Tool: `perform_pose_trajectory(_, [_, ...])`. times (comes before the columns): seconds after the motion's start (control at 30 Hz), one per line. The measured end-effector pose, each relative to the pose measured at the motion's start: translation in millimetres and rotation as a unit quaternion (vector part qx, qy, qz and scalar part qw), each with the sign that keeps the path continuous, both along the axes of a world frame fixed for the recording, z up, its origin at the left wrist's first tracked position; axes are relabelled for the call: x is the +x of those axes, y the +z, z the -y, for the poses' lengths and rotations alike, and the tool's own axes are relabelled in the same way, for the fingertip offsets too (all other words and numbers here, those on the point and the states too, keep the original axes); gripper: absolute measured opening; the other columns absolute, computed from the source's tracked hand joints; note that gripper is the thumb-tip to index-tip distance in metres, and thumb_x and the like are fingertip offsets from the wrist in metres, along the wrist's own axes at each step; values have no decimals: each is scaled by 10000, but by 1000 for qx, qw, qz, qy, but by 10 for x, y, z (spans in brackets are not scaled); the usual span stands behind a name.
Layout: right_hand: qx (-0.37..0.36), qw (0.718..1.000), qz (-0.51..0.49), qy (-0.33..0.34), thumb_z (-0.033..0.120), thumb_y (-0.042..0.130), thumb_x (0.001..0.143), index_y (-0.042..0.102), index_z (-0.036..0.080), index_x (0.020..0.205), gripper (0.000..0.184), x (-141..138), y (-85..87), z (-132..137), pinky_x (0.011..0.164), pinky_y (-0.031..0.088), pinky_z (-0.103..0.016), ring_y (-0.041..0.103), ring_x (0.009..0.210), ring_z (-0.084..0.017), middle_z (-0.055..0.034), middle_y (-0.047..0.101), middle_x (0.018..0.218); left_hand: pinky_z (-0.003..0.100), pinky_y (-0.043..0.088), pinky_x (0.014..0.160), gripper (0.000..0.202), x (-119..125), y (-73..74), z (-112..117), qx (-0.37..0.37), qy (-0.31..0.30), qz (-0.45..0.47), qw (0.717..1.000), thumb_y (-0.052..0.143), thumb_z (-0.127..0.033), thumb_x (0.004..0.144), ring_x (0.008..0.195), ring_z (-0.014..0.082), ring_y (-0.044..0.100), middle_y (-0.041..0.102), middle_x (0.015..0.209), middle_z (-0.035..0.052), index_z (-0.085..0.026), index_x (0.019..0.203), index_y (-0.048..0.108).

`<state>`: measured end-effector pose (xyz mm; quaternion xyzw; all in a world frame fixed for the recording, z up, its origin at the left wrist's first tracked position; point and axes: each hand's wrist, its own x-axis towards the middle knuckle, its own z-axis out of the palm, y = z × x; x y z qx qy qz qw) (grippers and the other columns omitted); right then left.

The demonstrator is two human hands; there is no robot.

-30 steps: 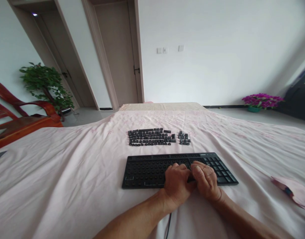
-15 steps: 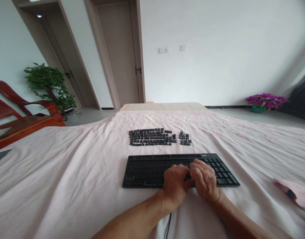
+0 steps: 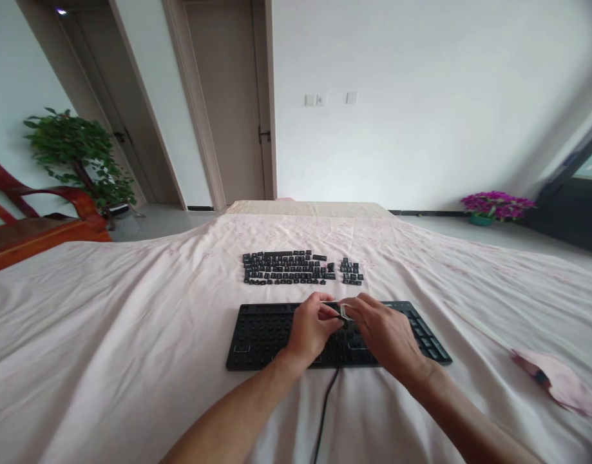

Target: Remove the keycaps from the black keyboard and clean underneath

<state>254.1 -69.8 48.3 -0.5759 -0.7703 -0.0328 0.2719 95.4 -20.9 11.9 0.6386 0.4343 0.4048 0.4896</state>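
A black keyboard (image 3: pixel 264 338) lies flat on the cloth, its left part stripped down to bare key stems, with keys still on at the right end. Above its middle, my right hand (image 3: pixel 385 332) is closed on a small pale wire keycap puller (image 3: pixel 344 312). Facing it, my left hand (image 3: pixel 310 328) pinches at the puller's end, where a small dark piece, seemingly a keycap, is mostly hidden by the fingers. Beyond the keyboard, loose black keycaps (image 3: pixel 286 267) lie in rows, with a smaller group of keycaps (image 3: pixel 351 270) to their right.
A pale pink cloth (image 3: pixel 131 335) with folds covers the surface. The keyboard's black cable (image 3: pixel 327 406) runs toward me. A crumpled pink cloth piece (image 3: pixel 556 383) lies at right. A wooden chair (image 3: pixel 58 225) stands at left, and potted purple flowers (image 3: pixel 498 203) at the far right.
Both hands have risen from the keyboard keys and drawn together at the fingertips, bringing the pale wire puller into view. The camera has shifted slightly.
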Motion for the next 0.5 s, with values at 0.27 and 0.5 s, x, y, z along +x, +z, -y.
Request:
perform_pose_trajectory(0.27, [-89, 994, -49, 43, 323, 591, 872, 746, 284, 913, 165, -26, 58, -334, 663, 441, -260, 673, 796, -185, -8, 731, 892, 256, 524, 708, 429, -220, 60, -150, 27, -27, 27, 999, 706, -150, 718, 751, 143, 673, 707, 829, 21, -174, 1123, 568])
perform_pose_trajectory(0.5, [-80, 989, -78, -95, 349, 635, 808, 766, 252, 866, 173, 284, 191, -1415, 525, 352, -240, 597, 582, -153, -7, 701, 659, 274, 520, 751, 174, -1055, 221, -638, 158, 16, -120, 980, 635, -323, 796, 769, 165, 665, 732, 873, 20, -205, 896, 714])
